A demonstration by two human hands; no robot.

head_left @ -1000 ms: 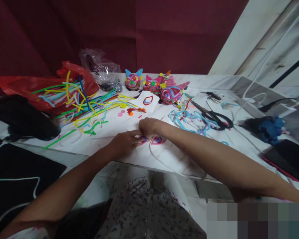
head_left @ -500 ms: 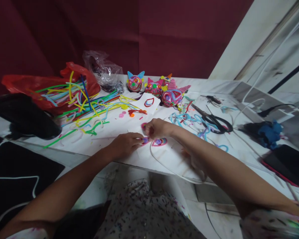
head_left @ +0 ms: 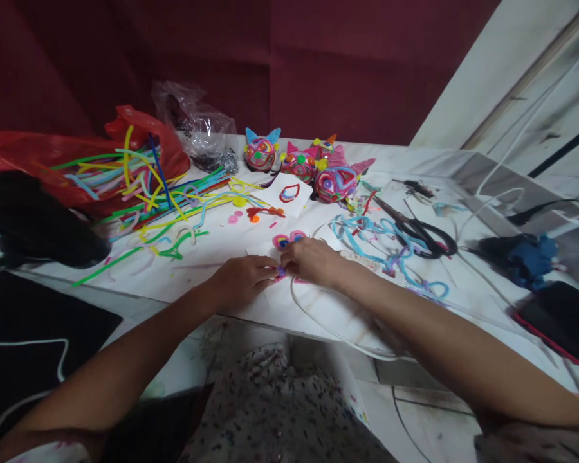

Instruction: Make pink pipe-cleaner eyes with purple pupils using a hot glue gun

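My left hand (head_left: 241, 280) rests near the front edge of the table, its fingertips pressed on a small pink and purple piece (head_left: 280, 272). Meeting it from the right, my right hand (head_left: 309, 260) has its fingers pinched together at the same piece. Just behind my right fingers lies a pink piece with two rounded lobes and blue centres (head_left: 282, 241). Another pink-edged piece is mostly hidden under my right hand. Behind them, a white paper (head_left: 296, 204) bears a red and blue teardrop outline (head_left: 289, 193).
Colourful fuzzy sticks (head_left: 161, 199) spill from a red bag (head_left: 174, 151) at left. Decorated balls with ears (head_left: 338, 183) stand at the back. Black-handled scissors (head_left: 417, 235) and blue fuzzy strips (head_left: 361, 231) lie right. A white cable (head_left: 318, 321) crosses the front edge.
My right hand has moved down and slightly right onto the piece at my left fingertips. It now covers most of the right-hand piece and uncovers the two-lobed piece behind. The view has shifted slightly.
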